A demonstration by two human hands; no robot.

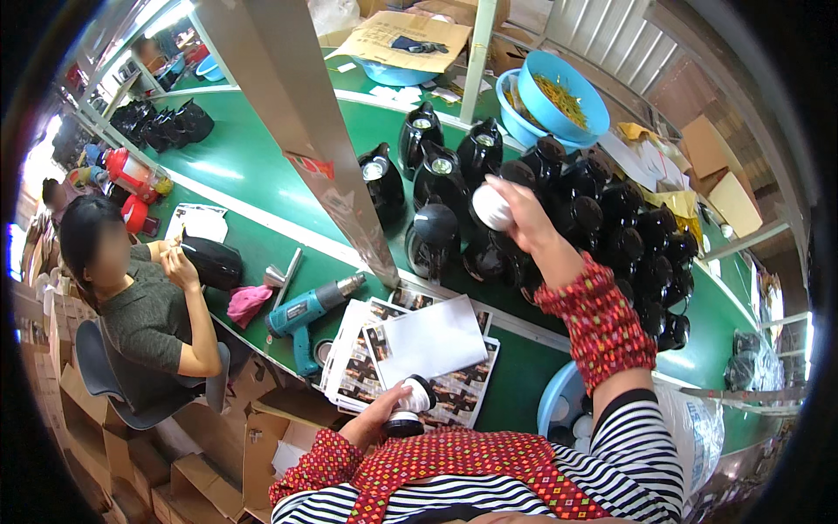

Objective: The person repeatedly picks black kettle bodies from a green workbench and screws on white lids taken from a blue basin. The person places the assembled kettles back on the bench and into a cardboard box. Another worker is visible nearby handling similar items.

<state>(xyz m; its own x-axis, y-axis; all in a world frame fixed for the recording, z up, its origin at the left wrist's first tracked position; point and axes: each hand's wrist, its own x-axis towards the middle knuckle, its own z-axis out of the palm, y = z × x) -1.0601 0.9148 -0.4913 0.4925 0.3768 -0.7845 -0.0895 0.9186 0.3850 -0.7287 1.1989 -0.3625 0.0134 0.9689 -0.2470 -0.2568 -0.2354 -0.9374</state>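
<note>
My right hand [531, 220] is closed on a white, round, ridged lid [491, 208], held over a crowd of black jugs. Low at the front, my left hand [377, 421] grips two black-and-white lids [419, 395], near a stack of printed sheets [428, 345]. Beyond my right hand and to its left, several black jugs [441, 182] stand upright with open, shiny mouths. One nearer jug [432, 249] has a black lid on top. To the right, many black jugs [624, 227] stand close together.
A teal heat gun [310, 314] lies left of the sheets. A blue tub [550, 406] with white lids sits by my right elbow. A metal post [305, 131] rises before the green conveyor belt [262, 188]. At left, a seated co-worker [148, 323] handles a black jug [211, 260].
</note>
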